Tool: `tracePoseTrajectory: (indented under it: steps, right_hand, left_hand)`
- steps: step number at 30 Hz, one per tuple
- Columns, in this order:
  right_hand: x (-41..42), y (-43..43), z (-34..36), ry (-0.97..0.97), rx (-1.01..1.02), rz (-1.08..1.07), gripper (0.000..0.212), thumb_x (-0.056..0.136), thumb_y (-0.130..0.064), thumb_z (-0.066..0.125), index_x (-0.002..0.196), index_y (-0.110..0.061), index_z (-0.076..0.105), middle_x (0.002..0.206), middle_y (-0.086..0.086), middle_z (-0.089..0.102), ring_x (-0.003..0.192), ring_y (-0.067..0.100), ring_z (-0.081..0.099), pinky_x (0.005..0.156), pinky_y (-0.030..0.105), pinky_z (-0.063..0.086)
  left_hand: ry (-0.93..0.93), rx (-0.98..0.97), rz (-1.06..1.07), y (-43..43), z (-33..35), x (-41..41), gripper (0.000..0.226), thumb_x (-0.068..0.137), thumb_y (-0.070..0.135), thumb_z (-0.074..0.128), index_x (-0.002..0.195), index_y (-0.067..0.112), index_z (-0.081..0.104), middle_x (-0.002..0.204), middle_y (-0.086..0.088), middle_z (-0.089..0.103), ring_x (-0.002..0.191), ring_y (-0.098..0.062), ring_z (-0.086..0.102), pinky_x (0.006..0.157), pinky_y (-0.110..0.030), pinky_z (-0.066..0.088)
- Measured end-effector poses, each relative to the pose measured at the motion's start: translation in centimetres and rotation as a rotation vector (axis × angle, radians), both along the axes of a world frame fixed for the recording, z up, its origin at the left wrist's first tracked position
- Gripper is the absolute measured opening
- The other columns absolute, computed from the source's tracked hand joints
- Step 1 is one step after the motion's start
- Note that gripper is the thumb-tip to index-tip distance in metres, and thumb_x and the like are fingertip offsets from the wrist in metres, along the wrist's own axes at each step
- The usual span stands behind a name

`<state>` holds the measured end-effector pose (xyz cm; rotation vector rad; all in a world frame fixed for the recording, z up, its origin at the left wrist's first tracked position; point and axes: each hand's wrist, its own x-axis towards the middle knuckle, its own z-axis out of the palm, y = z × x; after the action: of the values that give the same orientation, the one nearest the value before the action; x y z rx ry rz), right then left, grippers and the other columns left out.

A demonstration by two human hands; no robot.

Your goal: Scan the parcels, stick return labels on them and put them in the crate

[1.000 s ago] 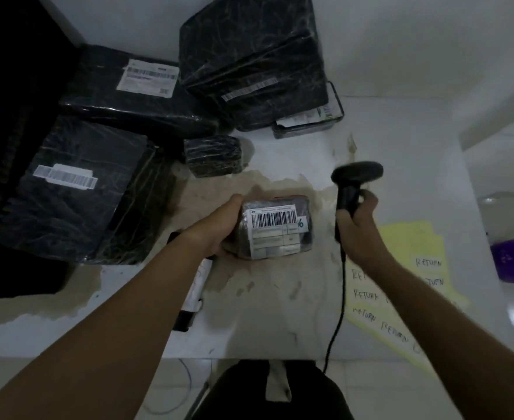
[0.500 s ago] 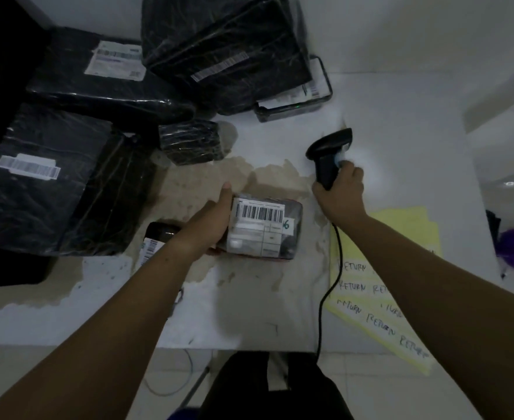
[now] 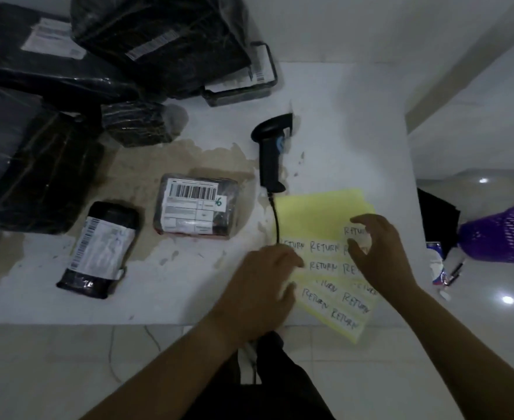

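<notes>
black tray (image 3: 240, 93) at table (image 3: 346, 122) back, labelled item inside under big parcel (image 3: 158, 34), small parcel (image 3: 196, 211) mid-table, barcode label up, left hand (image 3: 258, 286) flat on yellow label sheet (image 3: 316, 210), right hand (image 3: 377, 250) loose above it, empty

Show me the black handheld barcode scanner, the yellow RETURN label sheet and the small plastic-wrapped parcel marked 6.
black handheld barcode scanner (image 3: 270, 160): head view, on its handle.
yellow RETURN label sheet (image 3: 316, 213): head view, blank upper part.
small plastic-wrapped parcel marked 6 (image 3: 193, 207): head view, white shipping label.
</notes>
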<state>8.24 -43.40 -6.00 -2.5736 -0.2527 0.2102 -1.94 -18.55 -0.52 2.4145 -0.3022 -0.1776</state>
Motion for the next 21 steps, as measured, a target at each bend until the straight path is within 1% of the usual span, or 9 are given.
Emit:
tracePoseTrajectory:
  steps: [2, 3, 4, 6, 8, 10, 11, 16, 21]
  right_hand:
    - [0.0, -1.4, -0.6, 0.002, -0.020, -0.049, 0.040, 0.083, -0.006, 0.069, 0.121, -0.013, 0.060, 0.124, 0.008, 0.058, 0.109, 0.029, 0.053, 0.090, 0.027, 0.036]
    - [0.1, -2.0, -0.8, 0.010, -0.023, -0.060, 0.039, 0.084, -0.007, 0.069, 0.122, -0.012, 0.060, 0.125, 0.008, 0.057, 0.111, 0.029, 0.052, 0.091, 0.028, 0.037]
    - [0.3, -2.4, -1.0, 0.010, -0.035, -0.042, 0.039, 0.084, -0.008, 0.068, 0.122, -0.013, 0.060, 0.126, 0.008, 0.056, 0.111, 0.028, 0.052, 0.091, 0.031, 0.040]
    - [1.1, -2.7, -1.1, -0.014, -0.096, 0.069, 0.038, 0.086, -0.013, 0.068, 0.123, -0.015, 0.061, 0.126, 0.007, 0.056, 0.110, 0.027, 0.052, 0.091, 0.038, 0.047]
    - [2.3, -2.7, -1.0, -0.060, -0.161, 0.218, 0.038, 0.087, -0.019, 0.068, 0.124, -0.018, 0.061, 0.124, 0.005, 0.056, 0.108, 0.025, 0.053, 0.091, 0.041, 0.049]
    - [3.6, -2.7, -1.0, -0.086, -0.182, 0.345, 0.038, 0.086, -0.021, 0.069, 0.123, -0.019, 0.063, 0.121, 0.005, 0.056, 0.105, 0.025, 0.054, 0.088, 0.040, 0.049]
    - [4.2, -2.8, -1.1, -0.093, -0.187, 0.392, 0.038, 0.085, -0.021, 0.069, 0.123, -0.018, 0.064, 0.120, 0.005, 0.057, 0.104, 0.025, 0.054, 0.087, 0.040, 0.049]
    - [5.0, -3.1, -2.0, -0.132, -0.175, 0.500, 0.040, 0.085, -0.021, 0.064, 0.125, -0.019, 0.063, 0.117, 0.005, 0.055, 0.103, 0.023, 0.052, 0.084, 0.041, 0.049]
    - [4.9, -3.0, -2.5, -0.126, -0.164, 0.496, 0.041, 0.084, -0.016, 0.062, 0.124, -0.018, 0.062, 0.116, 0.006, 0.055, 0.100, 0.025, 0.050, 0.082, 0.042, 0.049]
  left_hand:
    - [0.053, 0.057, -0.096, -3.4, -2.2, 1.2, 0.051, 0.091, 0.016, 0.060, 0.141, 0.016, 0.051, 0.152, -0.005, 0.043, 0.141, -0.023, 0.037, 0.114, -0.042, 0.035]
    - [0.091, 0.093, -0.119, -4.6, -2.9, 2.2, 0.057, 0.094, 0.017, 0.058, 0.149, 0.015, 0.043, 0.161, -0.007, 0.032, 0.149, -0.026, 0.027, 0.119, -0.046, 0.029]
    - [0.133, 0.144, -0.137, -5.6, -3.3, 3.3, 0.062, 0.098, 0.019, 0.055, 0.156, 0.016, 0.033, 0.166, -0.008, 0.020, 0.153, -0.027, 0.015, 0.123, -0.046, 0.021]
    - [0.203, 0.290, -0.164, -6.8, -3.9, 5.9, 0.070, 0.103, 0.029, 0.050, 0.162, 0.018, 0.012, 0.170, -0.007, -0.003, 0.156, -0.028, -0.004, 0.124, -0.042, 0.009]
    - [0.250, 0.443, -0.172, -7.3, -4.3, 7.9, 0.079, 0.104, 0.039, 0.049, 0.162, 0.018, 0.000, 0.168, -0.011, -0.016, 0.155, -0.031, -0.012, 0.125, -0.041, 0.005]
    - [0.301, 0.561, -0.190, -7.4, -4.9, 9.0, 0.087, 0.103, 0.047, 0.049, 0.162, 0.016, -0.006, 0.166, -0.014, -0.022, 0.154, -0.034, -0.015, 0.126, -0.042, 0.005]
    - [0.315, 0.587, -0.198, -7.4, -5.2, 9.1, 0.090, 0.101, 0.050, 0.049, 0.161, 0.015, -0.008, 0.166, -0.014, -0.023, 0.154, -0.034, -0.016, 0.127, -0.042, 0.004]
    - [0.288, 0.592, -0.186, -7.0, -5.6, 8.9, 0.095, 0.098, 0.058, 0.050, 0.161, 0.014, -0.006, 0.167, -0.011, -0.021, 0.155, -0.029, -0.015, 0.127, -0.042, 0.006]
    - [0.347, 0.569, -0.172, -7.2, -5.4, 9.3, 0.098, 0.096, 0.056, 0.054, 0.161, 0.015, -0.006, 0.167, -0.008, -0.023, 0.154, -0.032, -0.017, 0.127, -0.046, 0.003]
